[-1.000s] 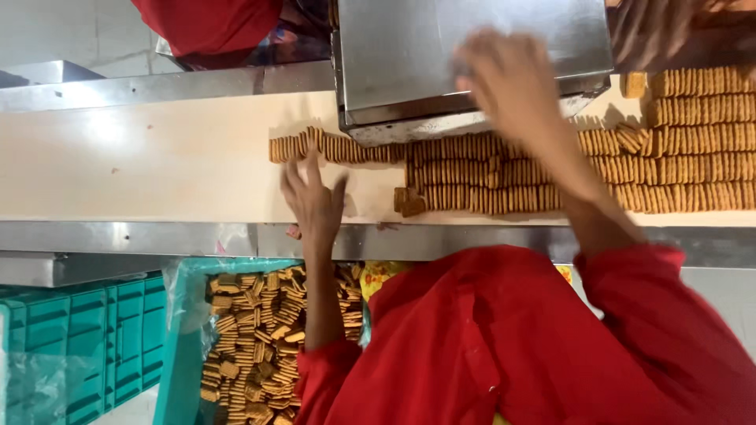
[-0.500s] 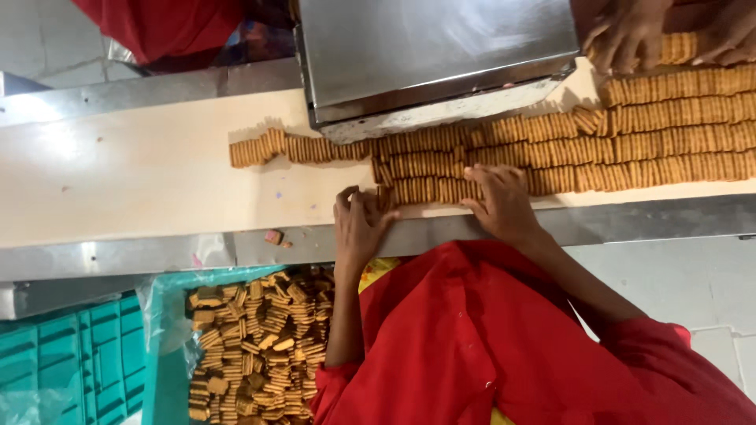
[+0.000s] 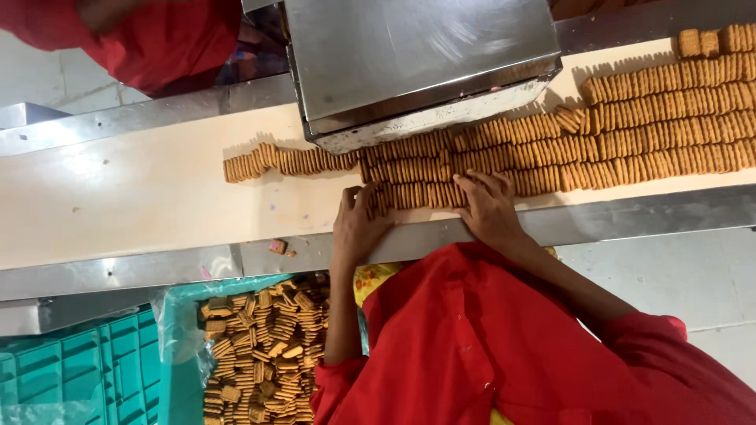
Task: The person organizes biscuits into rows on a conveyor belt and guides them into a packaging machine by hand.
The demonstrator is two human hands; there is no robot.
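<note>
Biscuits, tan and rectangular, stood on edge in a short packed row (image 3: 413, 194), lie at the near edge of a pale cream conveyor belt (image 3: 142, 197); the row's long axis runs left to right along the belt, the biscuit faces turned toward its two ends; the left hand (image 3: 358, 224) presses flat against the row's left end, fingers spread over the biscuits, while the right hand (image 3: 488, 206) cups the right end, fingers curled on top; together the two hands squeeze the row between them, neither clenched nor released. Behind it, further rows of the same biscuits (image 3: 669, 118) run parallel along the belt toward its right end, some tipped askew near the middle; a thinner single line (image 3: 287, 161) trails off to the left. A brushed steel box-shaped housing (image 3: 421, 63) sits over the far side of the belt, its lower lip touching the biscuit rows. A steel rail (image 3: 630, 216) borders the near edge; a few broken crumbs (image 3: 277, 246) rest on it left of the hands. Below the rail, a teal plastic crate lined with clear film (image 3: 177, 338) holds a loose heap of biscuits (image 3: 260, 354); a second teal slatted crate (image 3: 71, 370) stands just beside it at the lower left. Another person in a red garment (image 3: 157, 39) stands across the belt at the far left corner.
</note>
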